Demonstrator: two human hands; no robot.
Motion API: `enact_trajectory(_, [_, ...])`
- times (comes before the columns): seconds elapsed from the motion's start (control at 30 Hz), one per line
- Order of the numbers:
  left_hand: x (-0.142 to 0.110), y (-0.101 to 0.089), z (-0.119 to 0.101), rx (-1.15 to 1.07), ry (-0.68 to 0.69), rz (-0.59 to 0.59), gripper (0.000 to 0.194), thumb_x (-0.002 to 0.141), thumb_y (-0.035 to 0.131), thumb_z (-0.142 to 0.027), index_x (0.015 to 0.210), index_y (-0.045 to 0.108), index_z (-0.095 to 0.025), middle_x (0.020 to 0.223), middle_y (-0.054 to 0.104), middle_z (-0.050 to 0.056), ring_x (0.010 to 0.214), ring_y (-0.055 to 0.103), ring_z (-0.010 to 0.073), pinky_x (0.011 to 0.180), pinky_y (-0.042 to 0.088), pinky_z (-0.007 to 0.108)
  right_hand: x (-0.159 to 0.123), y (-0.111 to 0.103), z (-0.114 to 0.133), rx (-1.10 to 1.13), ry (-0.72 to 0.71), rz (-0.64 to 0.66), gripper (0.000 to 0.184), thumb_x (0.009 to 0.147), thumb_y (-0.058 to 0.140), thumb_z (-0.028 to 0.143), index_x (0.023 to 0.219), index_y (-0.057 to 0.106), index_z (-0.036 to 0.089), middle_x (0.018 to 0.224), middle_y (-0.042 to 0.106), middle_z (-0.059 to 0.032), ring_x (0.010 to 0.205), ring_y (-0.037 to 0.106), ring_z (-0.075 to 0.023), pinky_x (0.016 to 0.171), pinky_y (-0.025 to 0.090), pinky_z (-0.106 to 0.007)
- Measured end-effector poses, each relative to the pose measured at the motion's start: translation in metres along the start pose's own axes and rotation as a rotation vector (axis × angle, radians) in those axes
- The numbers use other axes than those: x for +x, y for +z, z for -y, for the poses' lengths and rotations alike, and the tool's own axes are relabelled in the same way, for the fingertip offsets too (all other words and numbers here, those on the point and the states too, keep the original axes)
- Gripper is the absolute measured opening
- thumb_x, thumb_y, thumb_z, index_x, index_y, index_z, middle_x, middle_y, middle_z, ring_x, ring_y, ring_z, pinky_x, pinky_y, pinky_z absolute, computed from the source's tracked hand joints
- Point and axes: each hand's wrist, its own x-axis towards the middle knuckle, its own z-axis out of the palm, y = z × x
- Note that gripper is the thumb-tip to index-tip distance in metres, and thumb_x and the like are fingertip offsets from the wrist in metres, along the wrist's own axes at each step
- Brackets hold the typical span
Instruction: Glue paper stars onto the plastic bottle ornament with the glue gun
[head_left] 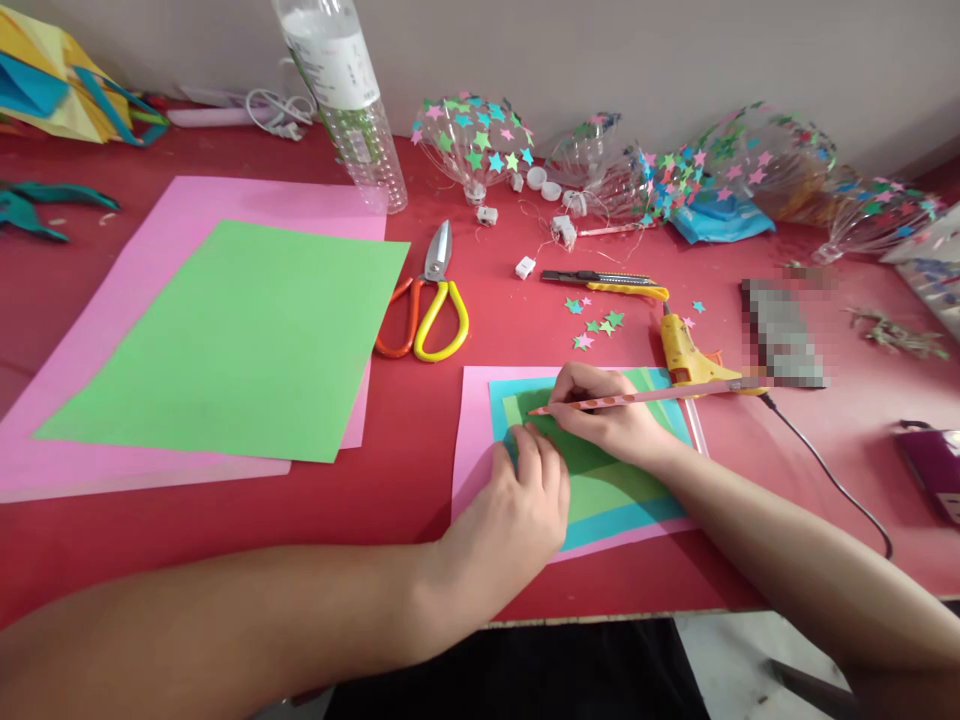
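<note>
My right hand is closed around a pink pencil with dark spots along its barrel. Its tip points left, at the upper left part of a dark green sheet. Beneath that sheet lie light green, blue and pink sheets, stacked with their edges showing. My left hand rests on the stack just below the pencil tip, fingers bent and a little apart; whatever lies under the fingertips is hidden.
Left lie large green and pink sheets, with scissors beside them. A box cutter, small paper stars and a yellow glue gun with a cable lie beyond the stack. A plastic bottle and star-covered clear pieces stand near the wall.
</note>
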Motion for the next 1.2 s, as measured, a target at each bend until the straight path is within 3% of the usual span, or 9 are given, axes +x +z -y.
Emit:
enact_trajectory(0.7, [-0.0005, -0.0021, -0.0004, 0.071, 0.003, 0.013, 0.039, 0.085, 0.041, -0.005, 0.115, 0.065, 0.001, 0.107, 0.069, 0.026, 0.100, 0.067, 0.0320, 0.074, 0.057, 0.037, 0.0013, 0.0054, -0.0050, -0.033, -0.028, -0.096, 0.013, 0.079, 0.055, 0.016, 0.070, 0.047, 0.020, 0.060, 0.054, 0.0051, 0.054, 0.051, -0.0083, 0.052, 0.040, -0.021])
enact_trajectory(1.2, [0.0005, -0.0015, 0.0004, 0.081, 0.010, 0.007, 0.040, 0.084, 0.039, -0.005, 0.115, 0.065, 0.001, 0.106, 0.069, 0.025, 0.100, 0.067, 0.0322, 0.075, 0.058, 0.037, 0.0012, 0.0036, -0.0051, -0.058, -0.069, -0.075, 0.015, 0.071, 0.051, 0.010, 0.067, 0.042, 0.020, 0.058, 0.043, 0.0074, 0.053, 0.036, -0.0062, 0.048, 0.029, -0.019])
